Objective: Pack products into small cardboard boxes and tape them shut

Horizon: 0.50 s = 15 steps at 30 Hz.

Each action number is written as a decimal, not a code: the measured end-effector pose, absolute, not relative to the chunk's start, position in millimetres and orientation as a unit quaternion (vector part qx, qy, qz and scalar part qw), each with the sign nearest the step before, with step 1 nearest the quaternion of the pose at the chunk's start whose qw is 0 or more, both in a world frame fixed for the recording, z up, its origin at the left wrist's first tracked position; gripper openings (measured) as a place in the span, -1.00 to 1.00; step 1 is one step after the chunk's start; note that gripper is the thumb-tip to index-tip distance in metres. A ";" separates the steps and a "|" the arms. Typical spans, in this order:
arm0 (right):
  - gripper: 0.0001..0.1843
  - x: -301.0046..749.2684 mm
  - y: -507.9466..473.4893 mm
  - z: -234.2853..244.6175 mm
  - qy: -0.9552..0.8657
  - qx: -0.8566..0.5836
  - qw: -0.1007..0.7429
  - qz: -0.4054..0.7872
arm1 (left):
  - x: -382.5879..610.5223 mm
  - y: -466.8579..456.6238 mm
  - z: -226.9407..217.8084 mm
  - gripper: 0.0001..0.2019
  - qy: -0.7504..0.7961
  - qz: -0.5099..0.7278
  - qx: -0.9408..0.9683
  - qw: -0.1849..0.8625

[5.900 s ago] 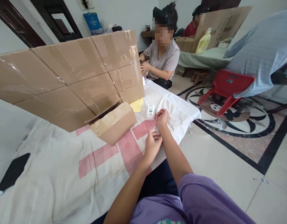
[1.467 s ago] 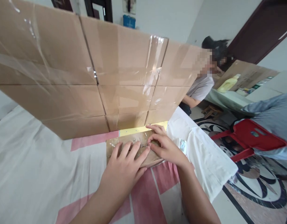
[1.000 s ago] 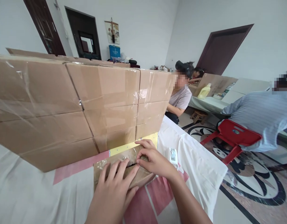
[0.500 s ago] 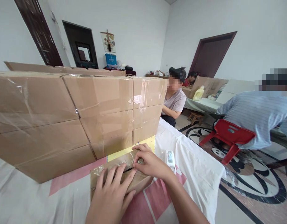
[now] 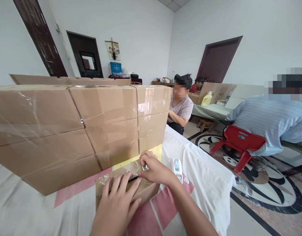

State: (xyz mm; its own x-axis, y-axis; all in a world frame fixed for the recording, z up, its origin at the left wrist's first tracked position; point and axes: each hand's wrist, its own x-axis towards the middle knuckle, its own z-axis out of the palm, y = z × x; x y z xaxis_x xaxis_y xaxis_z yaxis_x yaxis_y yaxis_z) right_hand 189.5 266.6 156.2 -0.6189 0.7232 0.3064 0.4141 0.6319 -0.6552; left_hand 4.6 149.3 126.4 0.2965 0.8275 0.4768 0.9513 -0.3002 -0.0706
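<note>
A small taped cardboard box (image 5: 109,181) lies on the white and pink cloth in front of me. My left hand (image 5: 116,205) rests flat on its top with the fingers stretched out and spread. My right hand (image 5: 154,168) sits at the box's far right corner, fingers curled and pressed together on a crinkled strip of clear tape (image 5: 144,168). Directly behind the box stands a wall of large taped cartons (image 5: 74,127).
A small white device (image 5: 176,166) lies on the cloth right of my hand. A yellow sheet (image 5: 157,151) shows under the cartons. A seated person (image 5: 180,108) is behind; another person in a striped shirt (image 5: 266,121) sits by a red plastic chair (image 5: 239,142). The table edge drops off at right.
Over the last seconds my hands went from the table edge to the small box. In the last half second my right fingers curled tighter on the tape; the view rose slightly.
</note>
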 end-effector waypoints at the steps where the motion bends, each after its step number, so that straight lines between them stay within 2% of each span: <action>1: -0.57 189.7 266.7 155.6 -0.856 -0.329 0.289 0.276 | 4.6 149.2 126.1 -0.59 -0.569 -0.177 -0.785 0.170; 7: -0.68 190.3 271.0 147.3 -0.842 -0.318 0.320 0.294 | 9.5 147.2 129.3 -0.44 -0.596 -0.148 -0.775 0.152; 11: -0.67 190.2 269.7 144.8 -0.835 -0.323 0.341 0.288 | 16.1 144.0 138.6 -0.45 -0.623 -0.121 -0.763 0.119; 15: -0.72 208.5 233.6 175.9 -0.832 -0.280 0.425 0.220 | 20.0 142.1 146.2 -0.46 -0.643 -0.108 -0.753 0.092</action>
